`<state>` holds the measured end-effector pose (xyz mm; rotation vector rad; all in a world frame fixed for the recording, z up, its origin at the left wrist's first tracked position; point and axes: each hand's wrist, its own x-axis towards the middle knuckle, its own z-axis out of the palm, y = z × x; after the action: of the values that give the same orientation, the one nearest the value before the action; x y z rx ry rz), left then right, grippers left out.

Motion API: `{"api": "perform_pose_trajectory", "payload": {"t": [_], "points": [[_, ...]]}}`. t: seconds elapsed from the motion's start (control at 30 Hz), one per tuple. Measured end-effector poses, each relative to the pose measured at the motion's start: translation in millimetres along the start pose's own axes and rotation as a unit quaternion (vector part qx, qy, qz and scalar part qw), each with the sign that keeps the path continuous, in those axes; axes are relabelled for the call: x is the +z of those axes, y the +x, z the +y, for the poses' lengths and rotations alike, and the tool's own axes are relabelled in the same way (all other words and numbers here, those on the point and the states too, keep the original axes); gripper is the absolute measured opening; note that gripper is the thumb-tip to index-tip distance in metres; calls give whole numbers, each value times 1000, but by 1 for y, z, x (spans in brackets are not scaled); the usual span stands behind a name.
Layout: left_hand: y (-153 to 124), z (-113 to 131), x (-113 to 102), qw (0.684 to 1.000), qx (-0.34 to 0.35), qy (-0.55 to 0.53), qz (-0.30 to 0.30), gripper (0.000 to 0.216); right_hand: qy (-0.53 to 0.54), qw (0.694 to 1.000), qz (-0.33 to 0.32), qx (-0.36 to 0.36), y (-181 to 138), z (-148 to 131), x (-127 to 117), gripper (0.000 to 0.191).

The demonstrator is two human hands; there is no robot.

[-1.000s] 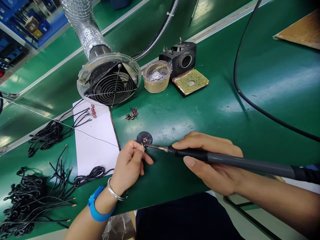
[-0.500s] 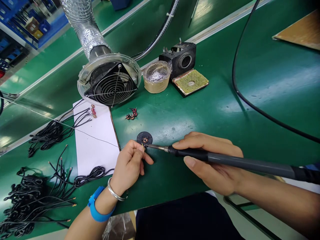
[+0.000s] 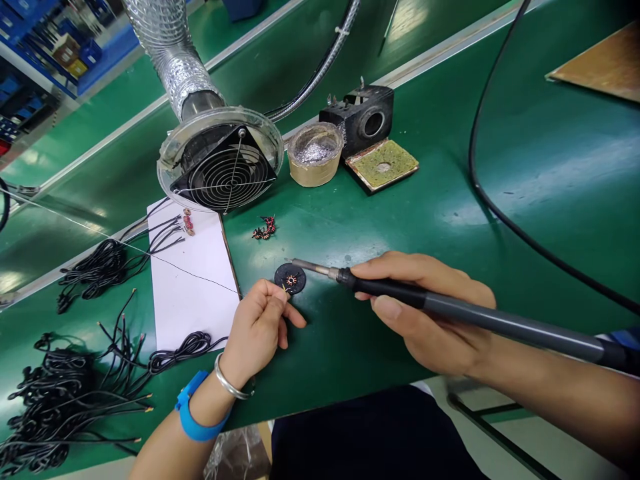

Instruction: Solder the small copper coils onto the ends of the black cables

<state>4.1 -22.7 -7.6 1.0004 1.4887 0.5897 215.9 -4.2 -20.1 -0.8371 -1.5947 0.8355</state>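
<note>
Two hands are shown: one left hand (image 3: pixel 260 320) and one right hand (image 3: pixel 443 327). One soldering iron (image 3: pixel 515 325), one thin wire (image 3: pixel 200 277) and one black disc (image 3: pixel 281 275) are counted, as are one white sheet (image 3: pixel 193 300), one fan (image 3: pixel 227 183), one silver duct (image 3: pixel 183 67), one round tub (image 3: pixel 314 175), one iron stand (image 3: pixel 356 137), one sponge (image 3: pixel 367 163) and one brown board (image 3: pixel 605 63). One bracelet (image 3: pixel 223 377) and one wristband (image 3: pixel 195 423) are worn. Black cables are gathered in one pile (image 3: pixel 55 400), one bundle (image 3: pixel 100 267) and one coil (image 3: pixel 185 350); individual cables cannot be counted. One cluster of red-and-black parts (image 3: pixel 265 229) is seen, its members too small to be numbered.
</note>
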Motion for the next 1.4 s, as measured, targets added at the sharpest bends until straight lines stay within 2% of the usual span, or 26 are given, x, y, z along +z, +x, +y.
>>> {"api": "perform_pose_trajectory", "payload": {"t": [0.13,0.3,0.37,0.5,0.87,1.13,1.4], "points": [[1,2,-2,1000,2,-16,7,29,-17,1000,-16,8,10,2,6,28],[2,3,-5,1000,-1,-6,5,29,-59,991,-94,-76,36,7,22,16],[2,4,-6,1000,-3,-3,3,29,-79,984,-125,-96,43,11,28,18],[3,4,-7,1000,-10,-4,2,32,-84,979,-167,-83,46,22,38,27],[4,4,-8,1000,-19,11,-10,33,-79,976,-196,-58,36,35,44,34],[-2,-1,-8,996,73,60,1,22,-71,977,-187,-77,35,34,43,30],[-6,-4,-10,991,79,107,-9,14,-75,973,-195,-96,22,38,38,31]]}}
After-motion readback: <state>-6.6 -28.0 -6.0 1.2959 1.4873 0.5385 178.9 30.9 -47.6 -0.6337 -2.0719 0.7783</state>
